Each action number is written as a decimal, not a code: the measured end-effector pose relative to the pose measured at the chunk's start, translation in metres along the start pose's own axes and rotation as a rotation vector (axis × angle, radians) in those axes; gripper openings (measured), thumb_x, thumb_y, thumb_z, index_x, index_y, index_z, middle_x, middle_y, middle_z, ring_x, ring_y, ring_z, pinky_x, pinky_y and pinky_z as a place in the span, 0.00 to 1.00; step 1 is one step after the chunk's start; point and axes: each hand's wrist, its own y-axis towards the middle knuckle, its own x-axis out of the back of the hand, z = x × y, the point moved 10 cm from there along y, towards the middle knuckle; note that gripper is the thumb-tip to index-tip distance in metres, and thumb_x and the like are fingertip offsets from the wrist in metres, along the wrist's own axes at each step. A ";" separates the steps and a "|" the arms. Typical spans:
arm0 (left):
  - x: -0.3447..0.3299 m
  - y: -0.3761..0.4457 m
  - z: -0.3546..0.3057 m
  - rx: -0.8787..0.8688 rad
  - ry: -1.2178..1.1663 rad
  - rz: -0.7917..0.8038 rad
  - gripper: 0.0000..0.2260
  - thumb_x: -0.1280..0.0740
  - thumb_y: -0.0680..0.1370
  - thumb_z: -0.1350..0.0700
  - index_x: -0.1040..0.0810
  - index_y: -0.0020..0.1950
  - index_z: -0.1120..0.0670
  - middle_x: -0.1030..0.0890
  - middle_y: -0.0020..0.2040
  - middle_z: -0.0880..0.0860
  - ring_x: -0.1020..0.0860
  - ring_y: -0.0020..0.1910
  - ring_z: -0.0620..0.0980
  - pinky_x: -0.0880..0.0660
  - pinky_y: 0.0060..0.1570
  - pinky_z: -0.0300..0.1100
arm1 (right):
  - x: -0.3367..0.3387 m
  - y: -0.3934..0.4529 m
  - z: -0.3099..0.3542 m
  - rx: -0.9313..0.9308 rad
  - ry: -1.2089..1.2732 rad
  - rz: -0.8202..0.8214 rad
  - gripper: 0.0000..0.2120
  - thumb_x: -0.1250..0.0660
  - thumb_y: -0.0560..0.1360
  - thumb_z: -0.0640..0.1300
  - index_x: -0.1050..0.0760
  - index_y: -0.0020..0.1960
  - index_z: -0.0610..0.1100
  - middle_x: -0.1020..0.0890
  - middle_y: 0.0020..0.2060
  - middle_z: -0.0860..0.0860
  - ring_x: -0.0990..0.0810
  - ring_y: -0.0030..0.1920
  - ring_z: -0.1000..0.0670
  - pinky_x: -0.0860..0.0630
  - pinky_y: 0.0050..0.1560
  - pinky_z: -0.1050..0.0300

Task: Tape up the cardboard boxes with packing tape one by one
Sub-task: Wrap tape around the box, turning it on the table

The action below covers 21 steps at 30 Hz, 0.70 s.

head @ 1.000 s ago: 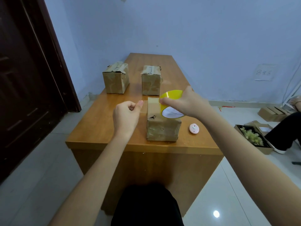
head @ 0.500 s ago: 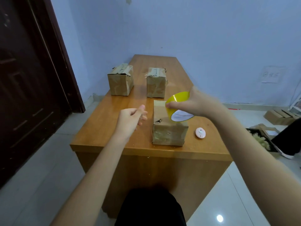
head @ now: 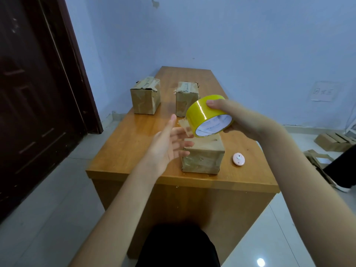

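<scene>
One camera sits on the person's head, looking forward and down at the long orange-brown wooden table (head: 134, 143), fairly close, maybe.

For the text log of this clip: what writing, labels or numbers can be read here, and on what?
Nothing reads clearly.
White core of the yellow packing tape roll: grey print, too blurred.
White paper sign on the blue wall: handwritten marks, too small to make out.
Brown cardboard boxes: no print visible.

Bright yellow tape roll (head: 207, 112) with a white printed core; three brown cardboard boxes (head: 202, 157); orange-brown wood tabletop (head: 134, 143); pale pink disc (head: 238, 159) at four o'clock; blue wall (head: 231, 35); dark brown door (head: 34, 93).
</scene>
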 end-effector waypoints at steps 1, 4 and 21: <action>0.000 -0.001 -0.002 -0.027 0.000 -0.021 0.22 0.41 0.77 0.40 0.21 0.48 0.59 0.17 0.40 0.54 0.19 0.36 0.49 0.25 0.28 0.39 | -0.001 0.000 -0.001 -0.005 -0.009 -0.002 0.23 0.33 0.59 0.68 0.23 0.48 0.56 0.17 0.35 0.63 0.20 0.35 0.62 0.28 0.43 0.59; 0.003 -0.002 -0.012 -0.126 0.020 -0.096 0.18 0.37 0.76 0.42 0.20 0.46 0.57 0.19 0.37 0.52 0.19 0.34 0.47 0.25 0.27 0.38 | 0.001 0.001 -0.004 -0.016 -0.017 -0.040 0.28 0.34 0.54 0.72 0.23 0.47 0.58 0.17 0.35 0.64 0.20 0.40 0.60 0.28 0.43 0.58; 0.007 0.006 -0.028 -0.337 0.292 -0.328 0.11 0.39 0.80 0.58 0.23 0.40 0.55 0.24 0.31 0.49 0.28 0.24 0.37 0.33 0.23 0.31 | 0.005 -0.002 -0.008 -0.018 -0.149 -0.190 0.39 0.36 0.58 0.73 0.28 0.46 0.38 0.28 0.38 0.50 0.30 0.33 0.55 0.32 0.34 0.59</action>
